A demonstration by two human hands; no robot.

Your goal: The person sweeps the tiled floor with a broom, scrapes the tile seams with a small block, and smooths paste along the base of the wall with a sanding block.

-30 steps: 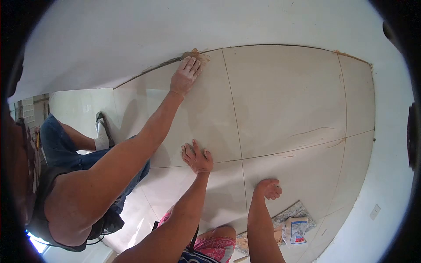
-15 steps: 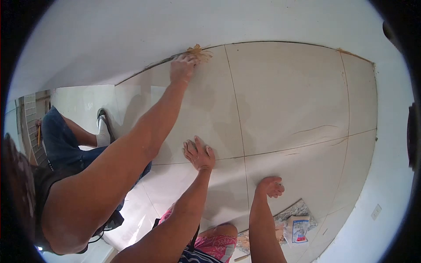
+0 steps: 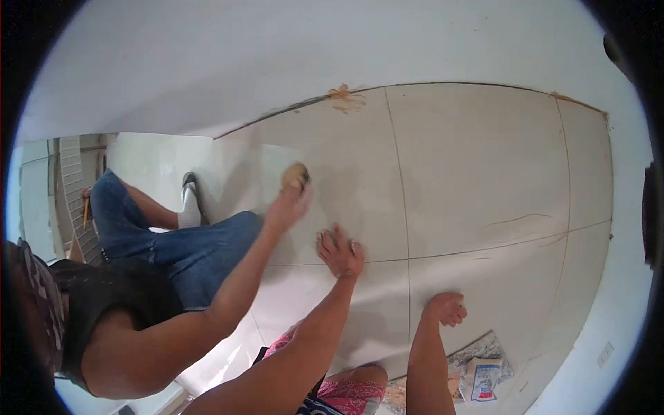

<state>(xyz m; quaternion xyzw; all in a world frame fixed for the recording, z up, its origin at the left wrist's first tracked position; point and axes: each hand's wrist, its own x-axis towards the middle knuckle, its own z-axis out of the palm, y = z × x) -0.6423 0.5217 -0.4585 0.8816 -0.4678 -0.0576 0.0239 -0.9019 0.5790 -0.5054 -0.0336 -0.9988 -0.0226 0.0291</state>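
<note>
My left hand [image 3: 340, 254] lies flat on the pale floor tiles [image 3: 477, 166], its fingers spread near a joint line. It holds nothing. Farther right, my right hand [image 3: 446, 309] rests at the floor with its fingers curled in. No object shows in it. A co-worker's hand [image 3: 290, 205] at the left grips a rounded tan sponge [image 3: 295, 176] with a dark side, over the tile beyond my left hand. A smear of tan paste [image 3: 344, 98] marks the joint where the tiles meet the wall.
The co-worker [image 3: 124, 290] sits close at my left, a bent leg in jeans [image 3: 200, 256] on the floor. White walls [image 3: 277, 55] bound the tiles ahead and at right. A printed packet [image 3: 484, 379] lies on a speckled slab [image 3: 496, 346] beside my right forearm.
The co-worker's hand has drawn back from the wall joint toward my left hand, and the sponge now shows in it. My view has shifted slightly; my hands keep their places on the tiles.
</note>
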